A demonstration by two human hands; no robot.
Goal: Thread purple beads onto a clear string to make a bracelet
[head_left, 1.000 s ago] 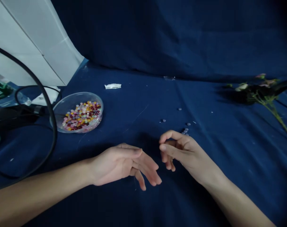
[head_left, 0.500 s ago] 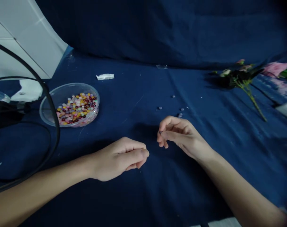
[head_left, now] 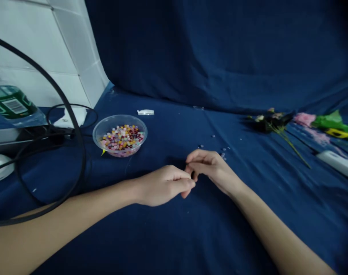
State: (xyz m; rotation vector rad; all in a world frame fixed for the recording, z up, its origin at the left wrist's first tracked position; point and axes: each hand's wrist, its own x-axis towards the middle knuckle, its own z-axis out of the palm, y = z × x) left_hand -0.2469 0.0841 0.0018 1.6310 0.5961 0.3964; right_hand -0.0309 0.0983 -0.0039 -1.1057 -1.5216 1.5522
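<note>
Over the blue cloth (head_left: 162,236), my left hand (head_left: 165,185) is closed, thumb pressed against the curled fingers; what it pinches is hidden. My right hand (head_left: 212,166) meets it at the fingertips, thumb and forefinger pinched on a tiny bead that barely shows now. Just behind the right hand, several small pale purple beads (head_left: 201,146) lie loose on the cloth. Farther left stands a clear plastic bowl (head_left: 107,123), partly filled with mixed coloured beads (head_left: 123,137).
A black cable (head_left: 59,91) loops across the left side, above my left forearm. Behind it are a green-labelled bottle (head_left: 12,103) and a white mouse-like object (head_left: 0,168). A white wrapper (head_left: 145,112) lies at the back. Artificial flowers (head_left: 277,122) and a white device (head_left: 338,164) lie right.
My hands have come together; earlier a gap separated them and a dark bead showed in the right fingertips. The view has shifted, bringing the bottle into sight.
</note>
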